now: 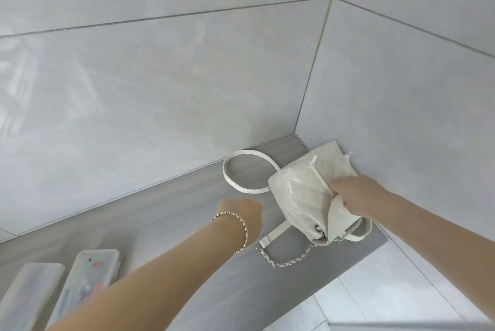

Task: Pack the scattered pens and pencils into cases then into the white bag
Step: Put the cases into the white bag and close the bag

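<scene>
The white quilted bag point(300, 191) lies in the far right corner of the grey ledge point(187, 210), its strap looped to the left and a silver chain point(289, 258) trailing in front. My right hand point(359, 194) grips the bag's opening edge. My left hand point(241, 212), wearing a beaded bracelet, hovers left of the bag with the fingers curled under; nothing shows in it. Two translucent pencil cases lie at the lower left: a plain frosted case point(29, 293) and a case with coloured contents point(88, 277) partly hidden by my left forearm.
Glossy grey tiled walls point(160, 76) rise directly behind and to the right of the ledge. The ledge ends at the right front, where a lighter tiled floor point(375, 298) lies below.
</scene>
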A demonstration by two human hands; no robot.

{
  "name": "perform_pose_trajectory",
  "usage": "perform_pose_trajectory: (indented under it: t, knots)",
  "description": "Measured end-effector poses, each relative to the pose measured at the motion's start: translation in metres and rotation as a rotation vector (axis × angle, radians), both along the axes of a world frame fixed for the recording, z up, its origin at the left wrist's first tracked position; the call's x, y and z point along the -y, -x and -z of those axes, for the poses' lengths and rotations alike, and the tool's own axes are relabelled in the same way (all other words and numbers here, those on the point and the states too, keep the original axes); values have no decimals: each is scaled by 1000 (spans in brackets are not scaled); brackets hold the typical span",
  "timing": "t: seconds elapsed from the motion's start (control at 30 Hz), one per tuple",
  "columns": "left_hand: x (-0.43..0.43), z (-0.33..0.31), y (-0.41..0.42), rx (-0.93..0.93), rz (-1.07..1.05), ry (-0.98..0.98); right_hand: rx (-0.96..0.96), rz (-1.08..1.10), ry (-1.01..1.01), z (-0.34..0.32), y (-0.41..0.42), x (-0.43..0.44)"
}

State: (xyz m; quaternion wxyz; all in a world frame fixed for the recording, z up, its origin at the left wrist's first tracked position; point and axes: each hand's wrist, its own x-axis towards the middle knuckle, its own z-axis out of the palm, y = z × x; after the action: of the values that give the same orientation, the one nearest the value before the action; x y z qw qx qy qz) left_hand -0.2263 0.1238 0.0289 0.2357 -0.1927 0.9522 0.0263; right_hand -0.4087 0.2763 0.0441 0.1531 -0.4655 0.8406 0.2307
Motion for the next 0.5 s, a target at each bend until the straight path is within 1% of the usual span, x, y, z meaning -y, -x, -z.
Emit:
perform_pose_trajectory:
  t: [0.13, 0.23, 0.3, 0.37, 0.43, 0.5]
  knots:
    - [-4, -5, -5, -80, -84, -92, 108, 73, 123, -11, 1, 2]
    - [-8, -14, -9, -225, -99, -111, 78, -83, 196, -26, -8, 13]
    - [-11, -21, -14, -386, -91, -131, 84, -236, 247, -36, -27, 26]
    - [-13, -31, -22, -530, -121, -200, 187, -291, 338, -50, -50, 39]
    - [-13, -39, -35, -608, -189, -243, 343, -240, 419, -63, -76, 55]
    - [-8, -42, -52, -687, -346, -329, 498, -170, 480, -70, -99, 71]
